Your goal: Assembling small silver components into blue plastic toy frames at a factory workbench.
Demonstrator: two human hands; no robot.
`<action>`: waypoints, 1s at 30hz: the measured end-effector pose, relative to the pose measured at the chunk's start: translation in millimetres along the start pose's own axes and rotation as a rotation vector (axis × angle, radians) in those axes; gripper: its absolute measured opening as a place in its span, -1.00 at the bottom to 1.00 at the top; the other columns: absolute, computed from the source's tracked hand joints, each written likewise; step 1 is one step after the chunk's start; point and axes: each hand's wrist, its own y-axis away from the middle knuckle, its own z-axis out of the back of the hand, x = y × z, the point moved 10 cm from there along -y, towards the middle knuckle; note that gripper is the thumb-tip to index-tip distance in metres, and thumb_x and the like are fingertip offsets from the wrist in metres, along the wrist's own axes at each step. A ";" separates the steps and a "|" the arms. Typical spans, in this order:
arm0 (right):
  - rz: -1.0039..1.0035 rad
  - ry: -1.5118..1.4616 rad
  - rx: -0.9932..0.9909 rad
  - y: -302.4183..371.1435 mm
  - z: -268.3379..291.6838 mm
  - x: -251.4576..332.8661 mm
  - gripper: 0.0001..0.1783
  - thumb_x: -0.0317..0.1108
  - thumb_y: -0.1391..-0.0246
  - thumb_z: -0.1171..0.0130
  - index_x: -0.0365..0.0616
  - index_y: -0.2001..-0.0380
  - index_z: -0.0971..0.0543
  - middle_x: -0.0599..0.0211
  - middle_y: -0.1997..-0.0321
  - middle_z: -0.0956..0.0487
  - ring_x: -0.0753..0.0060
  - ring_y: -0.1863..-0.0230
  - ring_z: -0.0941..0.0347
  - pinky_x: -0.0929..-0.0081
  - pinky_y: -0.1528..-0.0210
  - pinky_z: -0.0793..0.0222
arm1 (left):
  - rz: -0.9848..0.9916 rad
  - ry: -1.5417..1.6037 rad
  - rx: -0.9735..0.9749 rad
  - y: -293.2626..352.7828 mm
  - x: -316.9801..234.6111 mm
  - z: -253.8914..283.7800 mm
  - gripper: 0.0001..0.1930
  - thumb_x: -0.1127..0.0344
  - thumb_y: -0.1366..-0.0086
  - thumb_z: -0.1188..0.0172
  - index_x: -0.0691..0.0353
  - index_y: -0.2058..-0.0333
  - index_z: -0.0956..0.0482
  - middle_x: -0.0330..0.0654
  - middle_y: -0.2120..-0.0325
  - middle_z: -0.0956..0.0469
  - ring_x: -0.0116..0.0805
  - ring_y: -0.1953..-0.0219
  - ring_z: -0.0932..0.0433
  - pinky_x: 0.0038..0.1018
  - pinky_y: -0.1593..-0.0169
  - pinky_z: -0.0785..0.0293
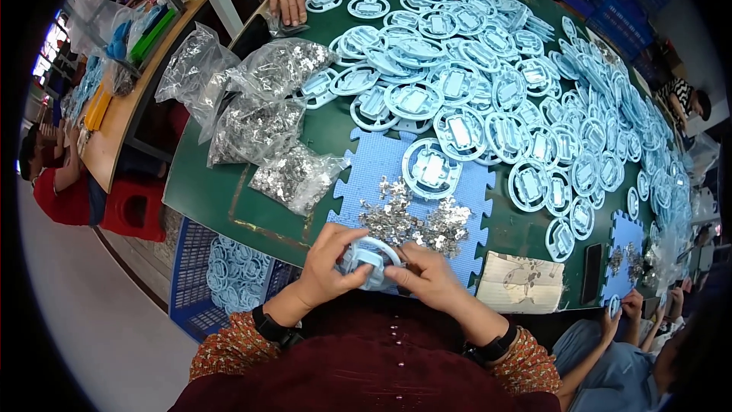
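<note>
Held ring [371,259]: smooth, probably plastic

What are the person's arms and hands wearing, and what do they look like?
The left hand and right hand wear no gloves. Each wrist has a wide black wristband. Beyond those, both arms have orange-red fabric sleeves with a busy, speckled pattern. I see no cables.

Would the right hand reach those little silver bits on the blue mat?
Probably yes: the silver bits lie just past the right hand with nothing between, though it's busy at the light-blue round part.
</note>
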 end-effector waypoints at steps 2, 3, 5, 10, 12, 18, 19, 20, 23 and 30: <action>0.178 0.635 -0.370 -9.4 55.7 53.5 -0.70 -0.31 -0.11 -0.29 -0.17 0.10 -0.57 0.28 0.33 -0.48 0.29 0.57 -0.46 0.41 0.55 -0.39 | 0.160 0.147 -0.056 -1.3 25.3 2.5 -0.45 0.37 -0.03 -0.40 0.26 -0.04 -0.50 -0.14 0.21 -0.46 -0.37 0.28 -0.50 -0.51 0.25 -0.47; 0.136 0.924 -0.442 -13.6 71.5 59.3 -0.64 -0.37 -0.06 -0.27 -0.10 0.04 -0.55 0.25 0.28 -0.48 0.19 0.51 -0.51 0.31 0.52 -0.43 | 0.308 0.293 -0.104 0.1 42.4 4.5 -0.49 0.39 -0.07 -0.38 0.27 -0.04 -0.50 -0.18 0.21 -0.45 -0.45 0.28 -0.48 -0.55 0.25 -0.45; -0.004 1.042 -0.466 -25.2 102.3 40.7 -0.62 -0.39 -0.02 -0.30 -0.02 0.03 -0.58 0.27 0.29 -0.48 0.15 0.49 -0.50 0.25 0.47 -0.43 | 0.337 0.341 -0.088 -6.1 48.5 -1.6 -0.51 0.40 -0.12 -0.37 0.28 -0.04 -0.49 -0.23 0.19 -0.45 -0.52 0.26 -0.47 -0.57 0.24 -0.44; 0.250 1.141 -0.583 -60.1 132.0 40.4 -0.58 -0.39 0.00 -0.31 -0.06 0.01 -0.56 0.32 0.32 -0.52 0.28 0.53 -0.49 0.33 0.51 -0.39 | 0.429 0.447 -0.030 -7.4 50.3 -19.3 -0.46 0.35 -0.11 -0.40 0.23 -0.08 -0.45 -0.26 0.13 -0.51 -0.54 0.27 -0.47 -0.57 0.24 -0.43; 0.150 0.851 -0.635 -68.6 150.7 36.3 -0.57 -0.40 -0.01 -0.32 -0.10 -0.01 -0.56 0.34 0.33 -0.56 0.40 0.55 -0.44 0.41 0.51 -0.36 | 0.392 0.359 -0.003 -9.3 45.7 -20.4 -0.45 0.43 -0.12 -0.38 0.19 -0.11 -0.44 -0.35 0.24 -0.48 -0.64 0.35 -0.35 -0.65 0.26 -0.36; -0.048 0.449 -0.774 -32.5 187.5 18.8 -0.74 -0.42 -0.07 -0.28 -0.25 0.15 -0.61 0.35 0.37 -0.61 0.61 0.52 -0.35 0.58 0.44 -0.30 | 0.338 0.342 0.068 -10.6 39.2 -18.3 -0.43 0.48 -0.15 -0.30 0.21 -0.16 -0.39 -0.28 0.10 -0.43 -0.59 0.20 -0.40 -0.62 0.19 -0.40; -0.094 0.562 -0.717 -28.0 185.1 12.7 -0.79 -0.44 -0.07 -0.26 -0.26 0.21 -0.62 0.35 0.35 -0.61 0.62 0.48 -0.38 0.58 0.42 -0.32 | 0.335 0.347 0.067 -10.8 40.6 -19.4 -0.43 0.48 -0.15 -0.30 0.21 -0.16 -0.39 -0.28 0.10 -0.43 -0.59 0.20 -0.40 -0.62 0.19 -0.40; -0.140 0.674 -0.658 -24.9 181.4 8.2 -0.85 -0.46 -0.07 -0.25 -0.27 0.27 -0.62 0.35 0.33 -0.61 0.62 0.44 -0.42 0.58 0.40 -0.33 | 0.345 0.366 0.068 -10.5 43.8 -22.2 -0.42 0.49 -0.15 -0.29 0.22 -0.18 -0.36 -0.26 0.06 -0.41 -0.57 0.17 -0.41 -0.60 0.17 -0.41; -0.055 0.767 -0.573 -23.8 158.6 10.8 -0.85 -0.49 0.00 -0.25 -0.24 0.30 -0.63 0.31 0.39 -0.56 0.52 0.48 -0.40 0.53 0.41 -0.33 | 0.340 0.414 0.031 -13.6 48.4 -26.2 -0.38 0.51 -0.15 -0.28 0.23 -0.21 -0.33 -0.24 0.03 -0.38 -0.53 0.12 -0.43 -0.58 0.12 -0.42; -0.051 0.947 -0.637 -35.5 153.9 19.4 -0.87 -0.47 0.02 -0.25 -0.24 0.34 -0.62 0.18 0.39 -0.55 0.16 0.40 -0.48 0.32 0.30 -0.39 | 0.250 0.283 0.036 -21.1 27.9 -16.1 -0.32 0.46 -0.11 -0.29 0.18 -0.24 -0.30 -0.09 0.12 -0.40 -0.24 0.12 -0.47 -0.40 0.03 -0.42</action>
